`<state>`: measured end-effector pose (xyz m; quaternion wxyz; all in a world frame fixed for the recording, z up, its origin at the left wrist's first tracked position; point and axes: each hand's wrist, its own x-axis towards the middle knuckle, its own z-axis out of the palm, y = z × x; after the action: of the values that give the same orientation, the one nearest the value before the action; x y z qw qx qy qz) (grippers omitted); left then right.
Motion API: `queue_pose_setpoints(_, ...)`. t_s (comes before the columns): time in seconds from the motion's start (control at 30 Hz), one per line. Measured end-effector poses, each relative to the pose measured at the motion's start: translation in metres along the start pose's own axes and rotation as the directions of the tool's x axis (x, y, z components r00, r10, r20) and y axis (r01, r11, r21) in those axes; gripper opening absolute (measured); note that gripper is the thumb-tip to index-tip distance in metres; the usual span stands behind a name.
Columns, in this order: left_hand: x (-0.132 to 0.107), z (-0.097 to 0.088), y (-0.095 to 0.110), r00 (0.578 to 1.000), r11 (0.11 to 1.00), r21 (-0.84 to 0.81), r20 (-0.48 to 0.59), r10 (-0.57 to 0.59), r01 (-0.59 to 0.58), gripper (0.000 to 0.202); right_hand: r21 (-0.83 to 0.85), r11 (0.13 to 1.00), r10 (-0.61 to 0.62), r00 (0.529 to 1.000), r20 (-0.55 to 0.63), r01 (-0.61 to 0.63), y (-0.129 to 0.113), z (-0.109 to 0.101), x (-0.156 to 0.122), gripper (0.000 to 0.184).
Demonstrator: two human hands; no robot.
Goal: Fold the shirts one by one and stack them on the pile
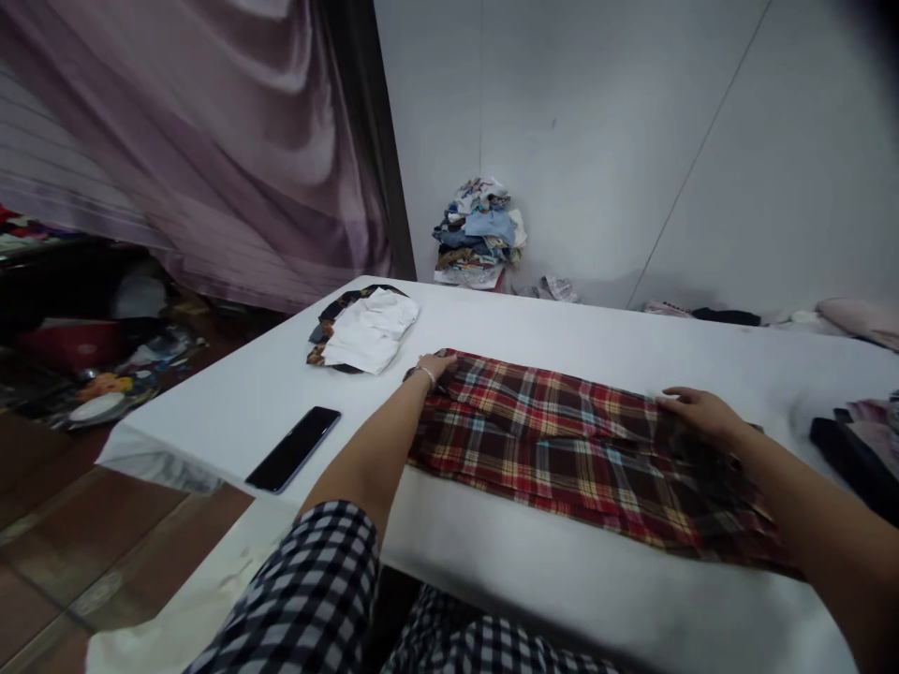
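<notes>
A red, brown and yellow plaid shirt lies folded into a long strip on the white table. My left hand, a bracelet at its wrist, grips the shirt's far left corner; its fingertips are partly hidden. At the far edge on the right, my right hand has its thumb and fingers closed on the cloth. My right forearm covers part of the shirt's right end.
A black phone rests near the table's left edge. Behind it lies a white folded garment over dark patterned cloth. A tall clothes pile stands against the wall. More dark clothes lie at the right.
</notes>
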<state>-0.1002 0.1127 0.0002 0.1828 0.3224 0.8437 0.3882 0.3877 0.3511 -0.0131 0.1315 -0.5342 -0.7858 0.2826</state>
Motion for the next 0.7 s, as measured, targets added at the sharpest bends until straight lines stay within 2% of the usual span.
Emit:
queue_pose_setpoints(0.13, 0.009, 0.005, 0.002, 0.994, 0.999, 0.041, -0.107, -0.010, 0.015, 0.014, 0.120, 0.993, -0.013, 0.998, 0.059, 0.005, 0.016, -0.005, -0.002, 0.043)
queue_pose_setpoints(0.27, 0.014, -0.007, -0.004, 0.973, 0.993, 0.119, -0.227, 0.029, -0.002, 0.028, 0.126, 0.990, -0.063, 0.997, -0.048, 0.068, 0.009, -0.001, 0.000, 0.033)
queue_pose_setpoints(0.37, 0.019, -0.010, -0.016, 0.981, 0.961, 0.267, -0.191, -0.021, 0.072, 0.023, -0.032, 0.997, -0.077, 0.995, -0.055, 0.075, -0.002, 0.007, 0.006, 0.028)
queue_pose_setpoints(0.47, 0.022, -0.008, -0.023, 0.989, 0.948, 0.305, -0.140, -0.046, 0.087, 0.021, -0.196, 0.980, -0.050, 0.994, -0.094, 0.030, -0.008, 0.013, 0.011, 0.026)
queue_pose_setpoints(0.57, 0.024, -0.007, -0.022, 0.993, 0.942, 0.331, -0.117, -0.021, 0.059, 0.025, -0.231, 0.973, -0.026, 0.992, -0.122, -0.003, -0.009, 0.016, 0.011, 0.028)
queue_pose_setpoints(0.7, 0.022, -0.008, -0.021, 0.995, 0.888, 0.459, -0.095, 0.029, 0.018, 0.028, -0.304, 0.953, -0.035, 0.989, -0.142, -0.010, -0.012, 0.016, 0.007, 0.027)
